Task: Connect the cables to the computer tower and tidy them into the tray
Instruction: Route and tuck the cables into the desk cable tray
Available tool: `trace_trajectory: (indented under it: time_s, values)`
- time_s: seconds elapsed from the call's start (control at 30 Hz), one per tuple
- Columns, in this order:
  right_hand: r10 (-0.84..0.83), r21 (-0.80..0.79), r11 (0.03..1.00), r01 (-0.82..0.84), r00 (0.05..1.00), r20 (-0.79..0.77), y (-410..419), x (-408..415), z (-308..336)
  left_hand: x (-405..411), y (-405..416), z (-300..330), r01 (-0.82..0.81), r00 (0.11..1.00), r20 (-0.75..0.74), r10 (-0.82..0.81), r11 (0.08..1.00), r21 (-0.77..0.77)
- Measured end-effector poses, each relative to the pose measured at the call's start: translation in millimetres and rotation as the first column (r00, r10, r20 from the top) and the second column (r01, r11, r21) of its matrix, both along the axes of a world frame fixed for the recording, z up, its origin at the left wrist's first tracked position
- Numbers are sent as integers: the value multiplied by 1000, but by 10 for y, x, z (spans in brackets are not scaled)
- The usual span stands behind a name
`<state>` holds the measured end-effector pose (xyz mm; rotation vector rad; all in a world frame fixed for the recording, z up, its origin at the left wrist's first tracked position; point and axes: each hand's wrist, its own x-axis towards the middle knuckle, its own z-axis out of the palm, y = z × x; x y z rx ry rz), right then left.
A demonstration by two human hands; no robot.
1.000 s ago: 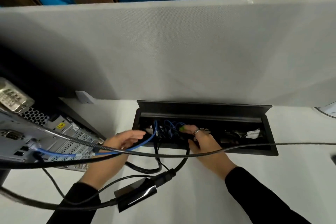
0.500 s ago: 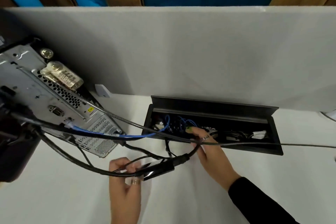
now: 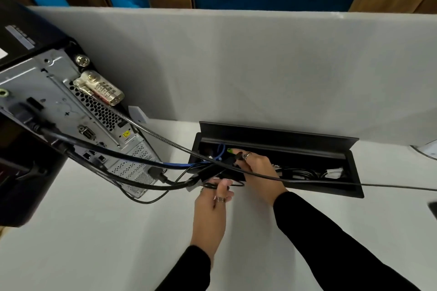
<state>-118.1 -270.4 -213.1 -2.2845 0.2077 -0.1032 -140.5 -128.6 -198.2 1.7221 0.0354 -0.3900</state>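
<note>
White desk, grey partition behind: you are feeding cable slack into the recessed tray.

Your cables (image 3: 151, 163) run from the back of the computer tower (image 3: 71, 111) on the left across the desk (image 3: 94, 231) to the left end of the open black tray (image 3: 331, 190), where the blue one (image 3: 221, 152) loops inside. Your left hand (image 3: 212, 198) pinches a thin black lead (image 3: 236, 184) just at the tray's front lip; your right hand (image 3: 255, 168) reaches into the tray, fingers curled on something dark, though what exactly is hidden. Judging by the tangle, coil the slack loosely and lay it beside the bundle (image 3: 298, 173) already in the tray, leaving the steel lock cable (image 3: 165, 139) out, and avoid tugging the tower's plugs.
</note>
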Motion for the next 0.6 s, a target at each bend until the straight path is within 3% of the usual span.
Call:
trace_trajectory:
  time_s: [0.23, 0.3, 0.4, 0.6]
  values:
    - [26, -101, 994, -34, 996, -85, 38, -109, -156, 204, -95, 38, -3, 999, 39, -1, 996, 84]
    - [22, -70, 997, -31, 992, -122, 19, -99, -163, 247, -108, 27, -1, 998, 65, -5, 995, 101]
    - [5, 106, 994, 6, 995, -100, 38, -148, -170, 251, -124, -14, -30, 997, 75, 26, 998, 58]
    - [-86, 165, 983, 86, 996, -4, 86, -266, -286, 252, -48, -94, 73, 989, 116, -91, 986, 150]
